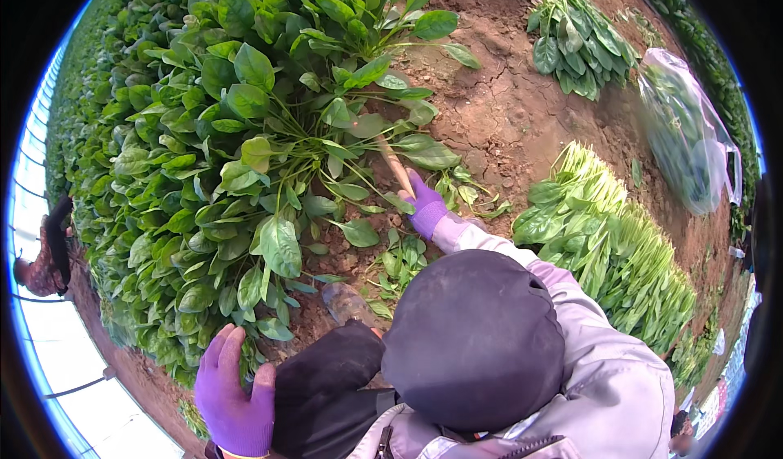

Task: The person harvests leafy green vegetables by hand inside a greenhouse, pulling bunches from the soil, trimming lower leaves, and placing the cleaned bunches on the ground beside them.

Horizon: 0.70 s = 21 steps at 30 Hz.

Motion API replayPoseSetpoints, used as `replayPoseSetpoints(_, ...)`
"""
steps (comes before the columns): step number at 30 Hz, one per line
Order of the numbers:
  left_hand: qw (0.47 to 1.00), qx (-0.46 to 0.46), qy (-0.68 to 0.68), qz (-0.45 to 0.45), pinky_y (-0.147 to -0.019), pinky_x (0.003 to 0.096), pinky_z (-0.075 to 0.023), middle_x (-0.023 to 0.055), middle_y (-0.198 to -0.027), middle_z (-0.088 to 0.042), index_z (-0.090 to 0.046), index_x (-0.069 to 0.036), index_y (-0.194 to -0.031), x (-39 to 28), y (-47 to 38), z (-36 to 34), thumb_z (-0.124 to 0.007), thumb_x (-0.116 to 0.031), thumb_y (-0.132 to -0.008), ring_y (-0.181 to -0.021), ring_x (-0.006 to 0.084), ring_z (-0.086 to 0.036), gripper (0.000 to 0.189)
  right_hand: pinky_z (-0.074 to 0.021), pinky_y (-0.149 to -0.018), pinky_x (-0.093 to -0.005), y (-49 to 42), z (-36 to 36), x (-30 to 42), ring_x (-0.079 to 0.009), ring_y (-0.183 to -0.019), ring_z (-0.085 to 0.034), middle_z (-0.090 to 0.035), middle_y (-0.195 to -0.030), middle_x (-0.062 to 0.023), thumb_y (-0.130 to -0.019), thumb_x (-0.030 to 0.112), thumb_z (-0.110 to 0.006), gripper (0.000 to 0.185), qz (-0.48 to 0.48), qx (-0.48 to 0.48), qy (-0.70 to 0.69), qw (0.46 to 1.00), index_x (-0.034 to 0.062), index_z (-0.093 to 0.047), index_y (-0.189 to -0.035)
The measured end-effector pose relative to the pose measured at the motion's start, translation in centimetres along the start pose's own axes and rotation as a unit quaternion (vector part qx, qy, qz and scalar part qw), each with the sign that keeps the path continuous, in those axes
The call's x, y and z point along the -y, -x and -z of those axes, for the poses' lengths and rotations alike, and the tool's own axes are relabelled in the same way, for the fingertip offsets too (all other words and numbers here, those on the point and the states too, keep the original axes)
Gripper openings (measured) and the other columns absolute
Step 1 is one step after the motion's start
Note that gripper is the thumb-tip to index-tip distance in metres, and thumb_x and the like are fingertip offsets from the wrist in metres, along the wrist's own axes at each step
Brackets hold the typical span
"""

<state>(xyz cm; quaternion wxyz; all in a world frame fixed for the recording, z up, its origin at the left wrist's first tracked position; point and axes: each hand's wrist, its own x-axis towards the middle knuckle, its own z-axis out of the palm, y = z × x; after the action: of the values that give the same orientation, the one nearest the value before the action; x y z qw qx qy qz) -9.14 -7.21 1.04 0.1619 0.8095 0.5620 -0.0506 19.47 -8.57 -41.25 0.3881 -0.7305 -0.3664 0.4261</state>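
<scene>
My right hand (423,204), in a purple knit glove, grips a wooden tool handle (394,164). The handle's far end disappears beneath the leaves of a spread spinach plant (315,159), so the tool's head is hidden. My left hand (237,392), also purple-gloved, is at the lower left beside the spinach bed (189,208). Its fingers are apart and hold nothing. Loose leaves and trimmings (400,260) lie on the soil below my right wrist. A rounded dark cloth shape (474,340) covers part of the lower middle.
A long pile of cut spinach (612,251) lies right of my right arm, stems outward. Farther up are a smaller bunch (581,43) and a clear plastic bag (688,132) with greens inside. Cracked soil (489,98) runs between. Another person (46,251) is at the far left.
</scene>
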Motion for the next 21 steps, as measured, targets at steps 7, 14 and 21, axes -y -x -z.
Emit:
replayPoseSetpoints(7, 0.999, 0.003, -0.018, -0.029, -0.108, 0.0456, -0.047, 0.0198, -0.136, -0.064, -0.063, -0.003, -0.135, -1.0, -0.1, 0.2, -0.073, -0.016, -0.083, -0.126, 0.0393, -0.06, 0.054, -0.0521, -0.079, -0.0477, -1.5, -0.7, 0.7, -0.0428, -0.092, -0.07, -0.069, -0.103, -0.0276, -0.104, 0.033, -0.058, 0.063, -0.008, 0.032, 0.048, 0.998, 0.0157, -0.033, -0.16)
replayPoseSetpoints(14, 0.999, 0.004, -0.021, -0.027, -0.107, 0.0468, -0.0468, 0.0196, -0.136, -0.064, -0.063, -0.002, -0.133, -1.5, -0.4, 0.9, -0.073, -0.016, -0.08, -0.124, 0.04, -0.061, 0.056, -0.0525, -0.082, -0.0467, 0.0, -0.3, -0.2, -0.0439, -0.095, -0.069, -0.069, -0.109, -0.0283, -0.105, 0.032, -0.057, 0.065, -0.047, 0.066, 0.096, 0.992, 0.0173, -0.03, -0.162)
replayPoseSetpoints(21, 0.998, 0.005, -0.022, -0.057, -0.105, 0.0471, -0.0479, 0.0195, -0.135, -0.065, -0.064, -0.002, -0.131, -2.2, 0.1, 0.8, -0.075, -0.021, -0.078, -0.121, 0.0406, -0.062, 0.057, -0.0521, -0.077, -0.046, -1.7, -0.6, 2.3, -0.0412, -0.087, -0.068, -0.068, -0.1, -0.028, -0.105, 0.029, -0.057, 0.066, -0.031, 0.076, 0.09, 0.993, 0.0158, -0.028, -0.163)
